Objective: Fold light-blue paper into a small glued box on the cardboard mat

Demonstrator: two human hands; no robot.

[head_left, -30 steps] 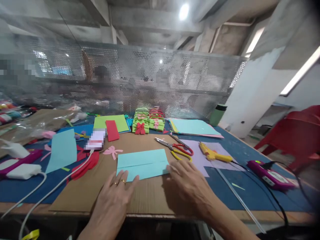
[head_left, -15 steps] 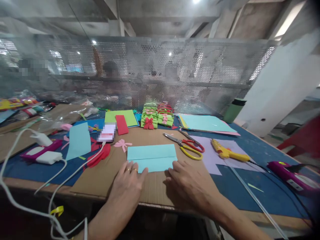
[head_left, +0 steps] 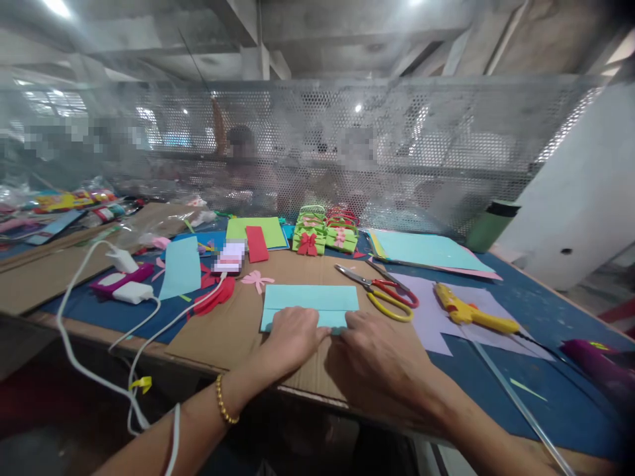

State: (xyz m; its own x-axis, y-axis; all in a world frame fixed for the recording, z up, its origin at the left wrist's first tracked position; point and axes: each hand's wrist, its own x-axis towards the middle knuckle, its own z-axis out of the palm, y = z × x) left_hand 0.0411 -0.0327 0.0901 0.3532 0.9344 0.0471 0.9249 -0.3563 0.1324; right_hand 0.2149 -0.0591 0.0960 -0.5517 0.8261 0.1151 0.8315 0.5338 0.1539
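Note:
A folded light-blue paper sheet (head_left: pixel 310 301) lies on a brown cardboard mat (head_left: pixel 238 320) in front of me. My left hand (head_left: pixel 292 334) rests on its near left part, fingers curled down against the paper. Touching the sheet's near right edge is my right hand (head_left: pixel 377 354), its fingers bent with the tips pressing on the paper. The two hands almost meet at the paper's near edge. A gold bead bracelet (head_left: pixel 221 400) circles my left wrist.
Scissors with red and yellow handles (head_left: pixel 384 294) and a yellow glue gun (head_left: pixel 469 311) lie to the right. Small green paper baskets (head_left: pixel 320 235), coloured sheets, a pink paper bow (head_left: pixel 256 281), chargers with white cables (head_left: pixel 129 291) and a green bottle (head_left: pixel 491 225) surround the mat. A mesh screen stands behind.
My left hand slid right onto the blue paper and curled, closing up to the right hand. The camera swung left, so the table shifted right in view.

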